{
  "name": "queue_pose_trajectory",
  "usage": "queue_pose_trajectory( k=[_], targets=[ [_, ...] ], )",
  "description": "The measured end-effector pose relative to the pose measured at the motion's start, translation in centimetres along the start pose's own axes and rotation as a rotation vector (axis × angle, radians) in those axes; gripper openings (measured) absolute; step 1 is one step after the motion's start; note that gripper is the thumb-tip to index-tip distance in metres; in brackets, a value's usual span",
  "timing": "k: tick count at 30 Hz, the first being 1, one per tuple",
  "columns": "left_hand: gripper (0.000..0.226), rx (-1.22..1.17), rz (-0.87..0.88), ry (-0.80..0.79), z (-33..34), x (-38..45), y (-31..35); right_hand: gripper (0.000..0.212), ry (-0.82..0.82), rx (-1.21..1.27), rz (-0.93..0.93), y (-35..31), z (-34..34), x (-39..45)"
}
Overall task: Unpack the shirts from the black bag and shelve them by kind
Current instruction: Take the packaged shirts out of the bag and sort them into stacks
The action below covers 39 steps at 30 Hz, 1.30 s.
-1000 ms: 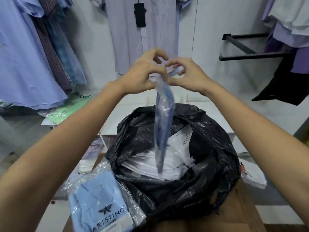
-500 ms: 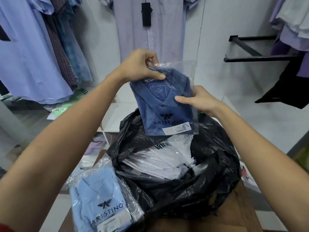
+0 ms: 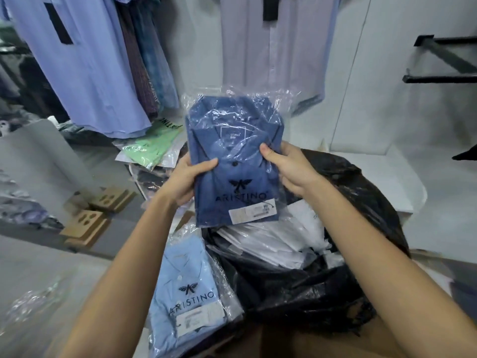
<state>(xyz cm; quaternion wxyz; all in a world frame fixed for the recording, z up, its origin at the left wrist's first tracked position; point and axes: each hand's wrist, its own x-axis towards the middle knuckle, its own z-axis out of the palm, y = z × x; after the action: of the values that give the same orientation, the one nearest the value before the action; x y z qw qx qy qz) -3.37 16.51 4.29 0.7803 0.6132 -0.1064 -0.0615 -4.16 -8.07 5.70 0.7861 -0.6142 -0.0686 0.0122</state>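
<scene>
A: What sort of place?
B: Clothing shop, prob the stock area. Hanging shirts (image 3: 85, 73) far left w/ a black tag, another hanging shirt (image 3: 273, 52) far centre.
A: Other signs?
B: Branded shirts in clear retail bags w/ labels: dark blue packaged shirt (image 3: 233, 161), light blue packaged shirt (image 3: 185, 288) near, green packaged shirt (image 3: 149, 146) left. Black wall bracket (image 3: 444, 60) far right.

Cardboard pieces (image 3: 89, 223) lie on the floor; black wall brackets (image 3: 444, 60) stick out.
</scene>
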Motion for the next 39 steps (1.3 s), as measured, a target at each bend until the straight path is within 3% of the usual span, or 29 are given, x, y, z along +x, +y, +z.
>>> queue_pose_trajectory(
  k=[5, 9, 13, 15, 17, 21, 23, 26, 30, 32, 34, 36, 39],
  targets=[
    [0.037, -0.091, -0.116, 0.299, -4.5, -5.6, -2.7, 0.018, -0.036, -0.234, 0.03, 5.8, 4.0, -0.8],
    [0.043, -0.142, -0.23, 0.451, -8.9, -10.7, -6.4, 0.079, -0.275, -0.376, 0.194, 11.2, 6.2, -3.0],
    [0.038, -0.084, -0.366, 0.721, -11.6, -14.9, -11.0, 0.104, -0.283, -0.502, 0.336, 18.5, 8.1, -4.2],
    [0.028, 0.038, -0.441, 0.794, -11.9, -16.0, -12.7, 0.105, -0.297, -0.661, 0.326, 21.3, 9.0, -5.1],
    [0.024, 0.201, -0.51, 0.826, -12.4, -16.7, -14.3, 0.093, -0.352, -0.842, 0.211, 23.1, 9.6, -6.1],
    [0.051, 0.559, -0.506, 0.808, -13.1, -17.2, -15.2, 0.068, -0.396, -1.223, 0.031, 24.0, 10.3, -7.3],
    [0.07, 0.741, -0.509, 0.762, -12.9, -17.2, -15.1, 0.061, -0.428, -1.392, -0.001, 24.2, 10.5, -7.7],
    [0.085, 0.94, -0.541, 0.693, -12.2, -16.4, -14.5, 0.054, -0.427, -1.273, -0.012, 24.2, 9.7, -7.6],
    [0.057, 1.202, -0.271, 0.589, -10.9, -14.3, -13.8, 0.034, -0.259, -0.979, -0.098, 21.9, 6.1, -6.7],
    [0.042, 1.202, -0.101, 0.41, -9.4, -12.5, -13.3, 0.041, -0.292, -1.098, -0.067, 20.3, 3.0, -6.8],
    [0.039, 1.18, -0.039, 0.136, -7.5, -10.6, -13.3, 0.051, -0.41, -1.195, 0.095, 18.9, 0.4, -7.4],
    [0.043, 1.207, -0.054, -0.139, -5.4, -8.8, -13.8, 0.038, -0.483, -1.235, 0.189, 19.1, -1.4, -8.1],
    [0.058, 1.345, -0.145, -0.396, -3.1, -6.6, -15.1, 0.018, -0.257, -1.204, 0.147, 19.7, -2.9, -8.0]
  ],
)
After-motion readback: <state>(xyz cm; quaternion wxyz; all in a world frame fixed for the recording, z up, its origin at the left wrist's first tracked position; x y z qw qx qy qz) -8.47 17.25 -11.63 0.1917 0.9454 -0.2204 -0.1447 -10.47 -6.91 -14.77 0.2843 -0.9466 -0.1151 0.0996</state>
